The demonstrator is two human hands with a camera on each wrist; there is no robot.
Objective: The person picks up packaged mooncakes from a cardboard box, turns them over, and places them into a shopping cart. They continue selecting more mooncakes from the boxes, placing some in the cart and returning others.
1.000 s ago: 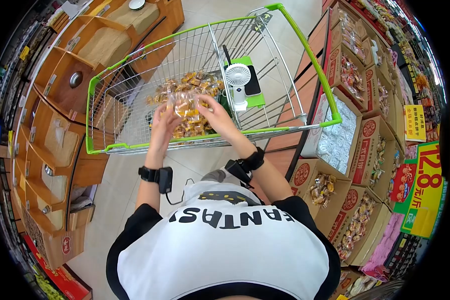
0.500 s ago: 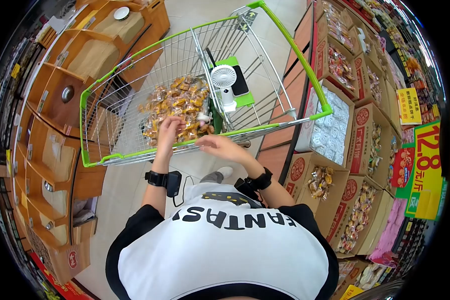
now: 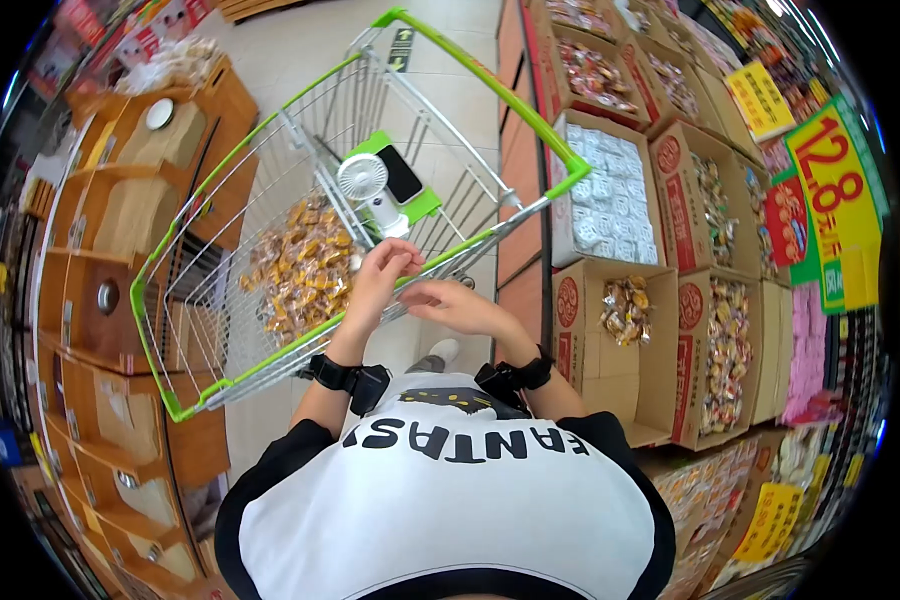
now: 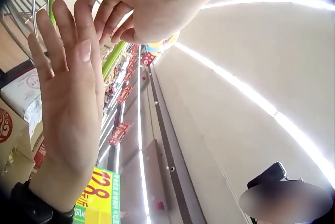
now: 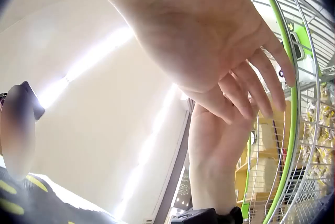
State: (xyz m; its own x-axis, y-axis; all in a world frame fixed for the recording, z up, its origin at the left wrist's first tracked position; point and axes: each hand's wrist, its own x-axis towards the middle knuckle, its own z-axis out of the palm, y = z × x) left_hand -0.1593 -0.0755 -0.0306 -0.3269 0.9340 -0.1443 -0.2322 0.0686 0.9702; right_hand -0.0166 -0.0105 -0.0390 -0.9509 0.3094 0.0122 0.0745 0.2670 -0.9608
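Note:
My left hand [image 3: 375, 285] is held over the near green rim of a shopping cart [image 3: 490, 88], its fingers loosely bent and nothing in them. Just to its right is my right hand [image 3: 460, 305], empty too, with fingers extended toward the left one. The left wrist view shows the right hand [image 4: 70, 90] with nearly straight fingers. Seen from the right wrist, the two hands overlap beside the cart's rim. A heap of small clear-wrapped yellow-brown snacks [image 3: 305, 265] lies in the cart basket.
A white handheld fan [image 3: 362, 177] and a black phone [image 3: 400, 172] rest on the cart's green seat flap [image 3: 425, 207]. Cardboard boxes of wrapped snacks [image 3: 625, 310] line the right side. Wooden display bins [image 3: 95, 300] stand at the left.
One second ago both hands held clear-wrapped snacks above the heap; they have let go and drawn back toward the near rim. The head view has turned to the right.

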